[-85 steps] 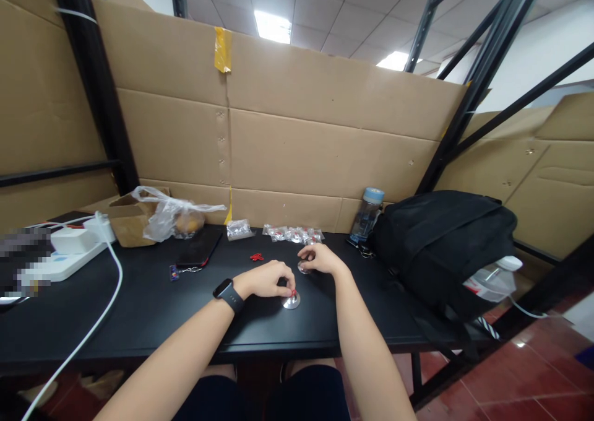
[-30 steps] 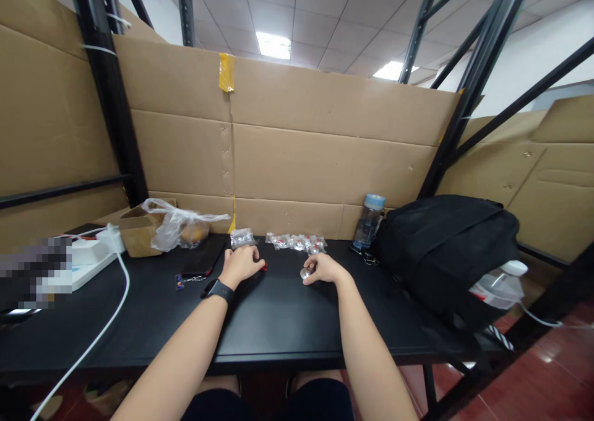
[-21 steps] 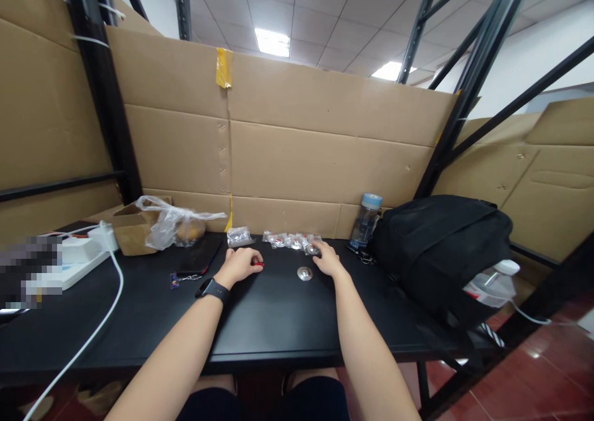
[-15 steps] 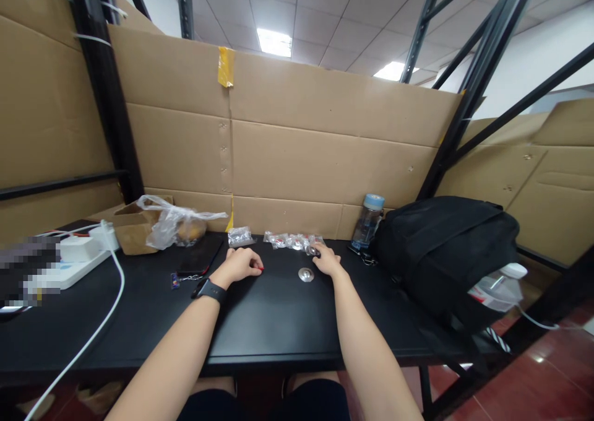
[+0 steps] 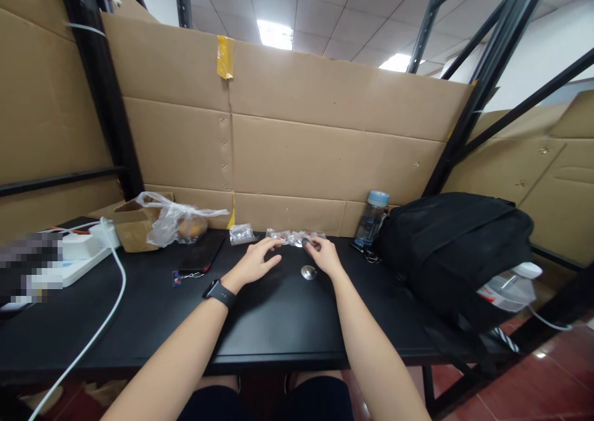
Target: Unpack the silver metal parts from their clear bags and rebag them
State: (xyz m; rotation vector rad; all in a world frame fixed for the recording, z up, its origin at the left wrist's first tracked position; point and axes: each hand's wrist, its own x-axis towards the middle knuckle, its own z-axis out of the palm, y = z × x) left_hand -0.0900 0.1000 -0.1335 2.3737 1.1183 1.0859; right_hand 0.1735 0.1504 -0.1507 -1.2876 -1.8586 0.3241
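My left hand (image 5: 256, 262), with a dark watch on its wrist, reaches over the black table with its fingers stretched and thumb apart. Its fingertips are close to the row of small clear plastic packets (image 5: 293, 238), which hold shiny parts with touches of red. My right hand (image 5: 325, 257) pinches a small round metal part (image 5: 307, 243) at the right end of that row. Its fingers cover much of the part. Between my hands, nearer to me, a shiny silver metal disc (image 5: 309, 273) rests on the table.
Another clear packet (image 5: 241, 234) lies behind my left hand. To the left are a black phone (image 5: 200, 255), a plastic bag (image 5: 179, 223), a cardboard box (image 5: 134, 229) and a white power strip (image 5: 88, 265). A water bottle (image 5: 371, 220) and black backpack (image 5: 457, 254) stand right.
My left hand has moved right and forward to the packets, its curled fingers now stretched. My right hand has shifted slightly with the metal part, toward the packets.
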